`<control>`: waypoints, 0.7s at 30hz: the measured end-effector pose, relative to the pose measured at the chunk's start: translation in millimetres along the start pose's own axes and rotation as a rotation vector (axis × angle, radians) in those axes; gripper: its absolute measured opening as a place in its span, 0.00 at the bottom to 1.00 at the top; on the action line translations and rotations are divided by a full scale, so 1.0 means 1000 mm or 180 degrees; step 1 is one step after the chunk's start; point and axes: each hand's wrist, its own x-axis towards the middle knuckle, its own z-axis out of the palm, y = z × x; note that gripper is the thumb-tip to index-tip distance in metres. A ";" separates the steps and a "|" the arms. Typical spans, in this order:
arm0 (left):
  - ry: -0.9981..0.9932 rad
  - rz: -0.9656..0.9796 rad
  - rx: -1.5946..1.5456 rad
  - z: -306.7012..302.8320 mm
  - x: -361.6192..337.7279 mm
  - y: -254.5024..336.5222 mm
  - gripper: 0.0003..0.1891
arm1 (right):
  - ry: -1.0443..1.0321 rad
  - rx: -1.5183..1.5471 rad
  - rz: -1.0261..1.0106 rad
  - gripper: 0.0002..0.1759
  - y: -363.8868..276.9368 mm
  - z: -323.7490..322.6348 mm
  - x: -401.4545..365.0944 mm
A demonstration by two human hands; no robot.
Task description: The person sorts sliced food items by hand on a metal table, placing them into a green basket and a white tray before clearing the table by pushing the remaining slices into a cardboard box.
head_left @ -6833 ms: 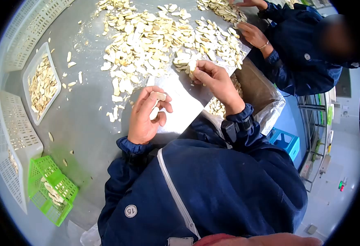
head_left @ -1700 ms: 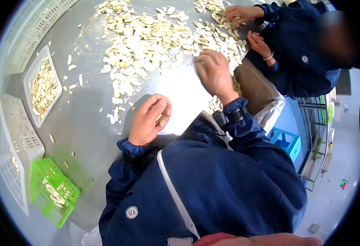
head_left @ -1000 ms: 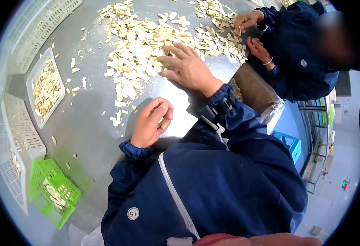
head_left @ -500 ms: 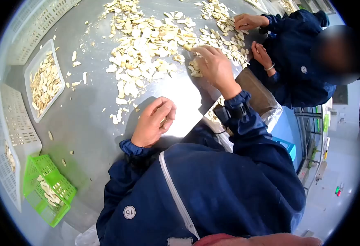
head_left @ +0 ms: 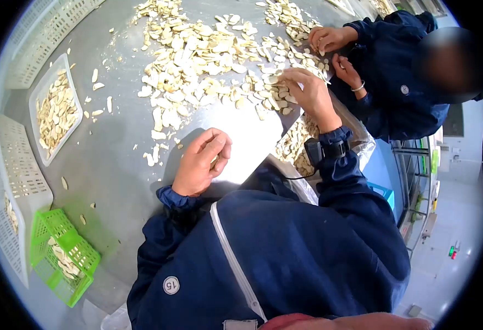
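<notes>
My left hand [head_left: 202, 162] is closed with its fingers curled, resting over the metal table [head_left: 123, 165]; a pale slice [head_left: 214, 161] shows partly between the fingers. Farther right, my right hand [head_left: 314, 98] reaches over the near edge of a spread heap of pale dried slices [head_left: 197, 52]. Its fingers are bent and apart, with the fingertips touching slices at the heap's right side. Just below this hand, a lined box [head_left: 299, 142] holds more slices. Bright light washes out the table between my hands.
A white tray of slices [head_left: 58, 116], white perforated baskets [head_left: 27, 165] and a green basket [head_left: 68, 247] stand at the left. At the upper right, a co-worker [head_left: 398, 77] in dark blue has both hands by the heap. Shelving [head_left: 417, 181] stands farther right.
My right hand has moved right and slightly down, uncovering slices at the heap's edge and more of the box. My left hand has barely moved. The co-worker's upper hand has shifted slightly.
</notes>
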 end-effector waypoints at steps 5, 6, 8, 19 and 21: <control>0.0042 0.0073 0.0067 0.003 0.001 -0.002 0.12 | 0.0455 -0.0590 -0.0355 0.15 0.006 0.028 0.044; 0.0038 0.0076 0.0068 0.002 0.001 -0.003 0.12 | 0.0690 -0.0836 -0.0727 0.15 0.008 0.036 0.052; 0.0050 0.0064 0.0063 0.003 0.001 -0.001 0.12 | 0.0701 -0.0946 -0.0757 0.15 0.011 0.045 0.059; 0.0034 0.0053 -0.0023 0.002 0.001 0.001 0.12 | -0.0379 0.2065 0.0959 0.23 -0.027 0.013 0.020; 0.0037 0.0058 -0.0049 -0.001 0.002 -0.001 0.11 | -0.0437 0.2332 0.0909 0.23 -0.031 0.018 0.019</control>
